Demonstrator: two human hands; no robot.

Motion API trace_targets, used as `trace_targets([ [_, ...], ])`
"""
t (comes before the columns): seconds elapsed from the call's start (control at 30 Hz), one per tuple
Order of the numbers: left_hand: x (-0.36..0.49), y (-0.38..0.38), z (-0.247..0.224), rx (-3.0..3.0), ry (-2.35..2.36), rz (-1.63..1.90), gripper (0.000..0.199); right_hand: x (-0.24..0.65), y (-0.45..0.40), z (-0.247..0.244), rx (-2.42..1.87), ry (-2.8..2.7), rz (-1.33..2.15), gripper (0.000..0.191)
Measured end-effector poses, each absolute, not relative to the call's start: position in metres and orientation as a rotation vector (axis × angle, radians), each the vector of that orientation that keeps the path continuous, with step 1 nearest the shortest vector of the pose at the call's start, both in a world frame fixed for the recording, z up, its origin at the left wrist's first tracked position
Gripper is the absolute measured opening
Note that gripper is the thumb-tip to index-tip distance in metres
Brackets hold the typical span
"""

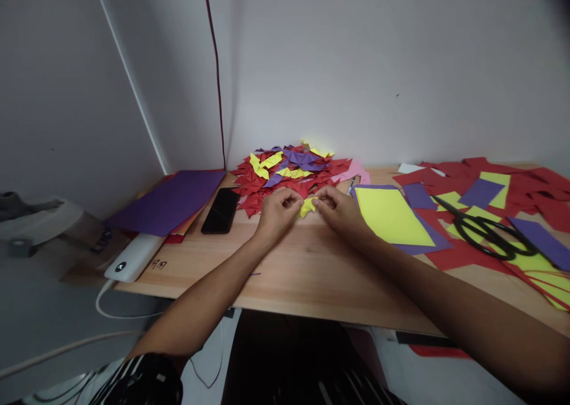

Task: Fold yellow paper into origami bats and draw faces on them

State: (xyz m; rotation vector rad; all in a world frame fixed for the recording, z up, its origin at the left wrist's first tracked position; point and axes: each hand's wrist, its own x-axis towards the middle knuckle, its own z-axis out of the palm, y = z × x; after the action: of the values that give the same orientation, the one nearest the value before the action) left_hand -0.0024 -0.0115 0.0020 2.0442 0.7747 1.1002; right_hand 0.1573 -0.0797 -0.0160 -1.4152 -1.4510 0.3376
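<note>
A small folded yellow paper piece [308,206] is held between both hands, just above the wooden table [289,268]. My left hand [279,210] pinches its left end, fingers closed. On its other end, my right hand [338,210] has thumb and fingers closed. Right behind the hands lies a heap of folded red, purple and yellow paper pieces [296,167], heaped near the wall.
A black phone [220,211], purple sheets [169,200] and a white power bank [135,258] lie left. To the right are yellow sheets [394,216], black scissors [485,233] and red paper scraps [521,185].
</note>
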Motion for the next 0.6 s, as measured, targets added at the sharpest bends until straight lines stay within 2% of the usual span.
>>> trace_targets([
  [0.13, -0.004, -0.01, 0.003, 2.033, 0.768, 1.093, 0.014, 0.163, -0.08, -0.014, -1.472, -1.451, 0.197, 0.01],
  [0.33, -0.003, -0.007, -0.008, 1.832, 0.687, 0.784, 0.026, 0.166, -0.079, -0.016, -1.45, -1.588, 0.019, 0.007],
  [0.6, 0.0, -0.004, -0.005, 1.63, 0.678, 0.607, 0.021, 0.166, -0.076, -0.024, -1.304, -1.711, -0.104, 0.012],
])
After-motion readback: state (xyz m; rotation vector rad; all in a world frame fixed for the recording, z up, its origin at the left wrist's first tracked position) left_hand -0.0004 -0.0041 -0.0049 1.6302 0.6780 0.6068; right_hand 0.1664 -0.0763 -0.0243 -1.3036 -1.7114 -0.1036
